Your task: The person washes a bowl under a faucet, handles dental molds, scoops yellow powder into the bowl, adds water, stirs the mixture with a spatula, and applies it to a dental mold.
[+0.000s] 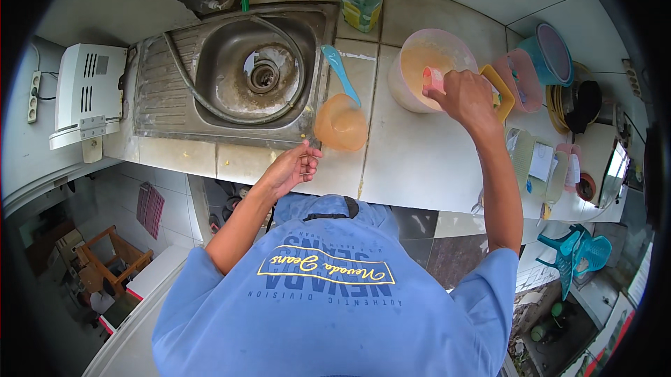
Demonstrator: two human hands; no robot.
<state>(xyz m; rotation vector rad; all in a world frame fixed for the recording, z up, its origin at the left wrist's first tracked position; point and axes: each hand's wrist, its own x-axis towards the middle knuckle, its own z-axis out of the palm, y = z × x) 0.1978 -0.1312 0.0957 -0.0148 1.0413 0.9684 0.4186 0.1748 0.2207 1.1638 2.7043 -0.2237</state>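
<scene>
Right hand (465, 94) grips a pink cup (433, 80) at the full pale bucket's (419, 62) three o'clock rim; left hand (293, 167), loosely open, rests on the bench (419, 160); scooping looks midway

The person wears a light blue short-sleeved shirt (335, 307) with dark blue and yellow lettering, forearms bare.
</scene>
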